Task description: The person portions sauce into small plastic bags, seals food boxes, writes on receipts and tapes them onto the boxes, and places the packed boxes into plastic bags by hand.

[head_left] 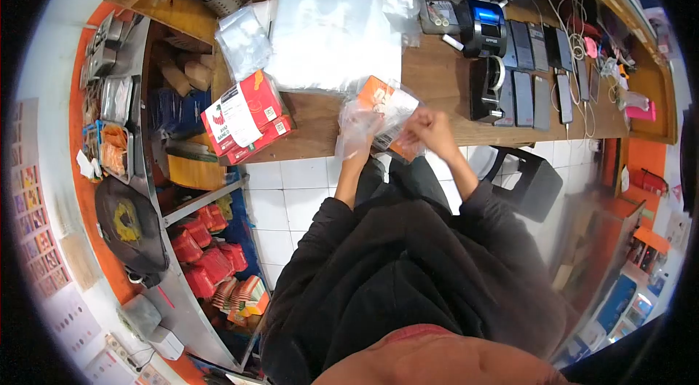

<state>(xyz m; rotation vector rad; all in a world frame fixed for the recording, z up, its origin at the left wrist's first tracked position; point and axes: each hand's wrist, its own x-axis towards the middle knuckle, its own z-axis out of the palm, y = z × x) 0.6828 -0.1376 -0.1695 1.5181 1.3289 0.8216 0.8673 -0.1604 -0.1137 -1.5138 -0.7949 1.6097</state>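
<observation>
An orange box point(380, 94) with a white label lies inside a clear plastic bag point(348, 120) at the table's front edge, right before my body. My left hand point(362, 130) is closed on the left side of the bag, its fingers partly behind the crinkled film. On the other side my right hand point(431, 130) has its fingers curled in a pinch close to the bag's right edge. What is between those fingertips, if anything, is too small to tell.
Red boxes point(251, 120) stand at the table's left front corner. A stack of clear plastic bags point(328, 28) covers the table's middle. To the right are a tape dispenser point(486, 90), a label printer point(486, 28) and several phones point(523, 97). A dark stool point(528, 183) stands below.
</observation>
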